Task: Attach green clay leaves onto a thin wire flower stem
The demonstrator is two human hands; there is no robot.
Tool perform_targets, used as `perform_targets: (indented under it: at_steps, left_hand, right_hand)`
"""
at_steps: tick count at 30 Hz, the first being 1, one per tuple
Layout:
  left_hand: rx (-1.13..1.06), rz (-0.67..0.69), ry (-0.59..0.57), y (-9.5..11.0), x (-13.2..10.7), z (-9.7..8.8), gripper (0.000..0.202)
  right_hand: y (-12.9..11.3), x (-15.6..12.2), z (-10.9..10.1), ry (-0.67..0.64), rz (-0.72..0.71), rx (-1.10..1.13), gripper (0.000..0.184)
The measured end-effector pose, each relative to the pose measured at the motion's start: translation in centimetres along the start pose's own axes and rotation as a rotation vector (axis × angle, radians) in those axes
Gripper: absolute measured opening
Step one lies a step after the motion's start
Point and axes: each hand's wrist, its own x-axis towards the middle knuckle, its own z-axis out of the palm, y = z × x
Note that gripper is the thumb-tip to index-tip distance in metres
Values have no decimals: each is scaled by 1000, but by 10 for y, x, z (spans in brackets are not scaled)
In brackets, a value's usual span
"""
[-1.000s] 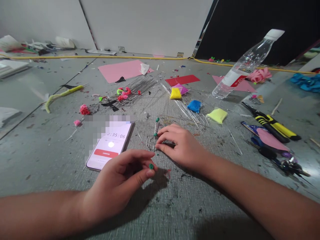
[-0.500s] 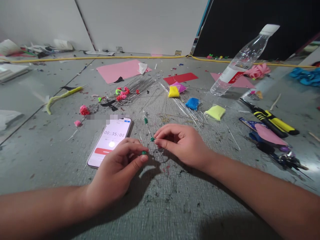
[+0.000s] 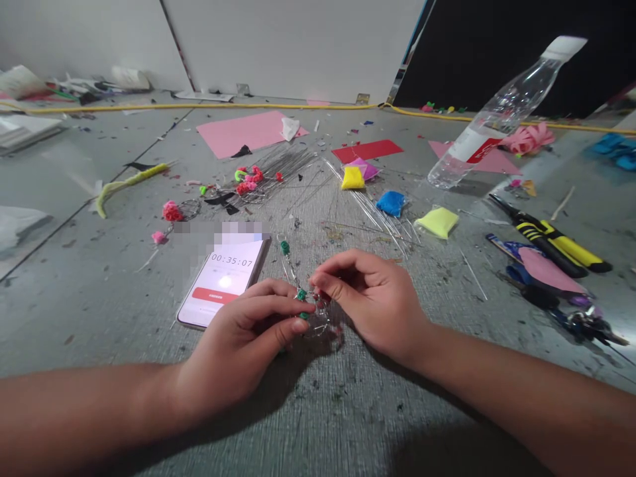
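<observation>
My left hand pinches a small green clay bit between thumb and forefinger. My right hand is closed in a pinch on a thin bent wire piece that carries green clay beads along it. The fingertips of both hands meet over the grey table, where the wire loops. A phone with a running timer lies just left of the hands.
Loose wires fan out behind the hands, with yellow, blue and lime clay bags. A plastic bottle lies at the back right. Yellow-handled pliers and scissors rest at right. Pink paper lies at the back.
My left hand carried the green clay bit forward and to the right until it met the wire. My right hand turned the wire piece, swinging its beaded end to the left.
</observation>
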Motion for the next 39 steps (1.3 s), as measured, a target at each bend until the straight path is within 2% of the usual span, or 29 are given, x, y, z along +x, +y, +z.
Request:
perform_targets:
  at_steps: [5,8,11,14,17,24,27,31,39]
  left_hand:
    - [16,3,-10,0,0,0,13]
    - [3,-11,2,-1,0,0,12]
    - [-7,-29,9,-2,0,0,12]
    - [-33,-32,10,-3,0,0,12]
    - [-43,-39,16,-3,0,0,12]
    - [-29,-35,27,-3,-1,1,12]
    - [-27,-29,24,-3,-1,1,12]
    - [-74,-20,-16,-3,0,2,12]
    - [-95,-14,-37,-2,1,4,10]
  right_hand:
    - [9,7,-4,-40,128,98,31]
    - [9,9,-7,-83,162,83,28]
    - [6,8,-10,-108,78,15,16]
    - [1,7,-13,-138,-113,-121,4]
    - [0,7,-15,-146,-261,-219,8]
    - [1,7,-15,-90,-314,-246,10]
    - [0,8,-16,-108,-243,-235,8]
    - [3,10,-19,-234,-42,-84,3]
    - [8,16,-25,-333,220,67,7]
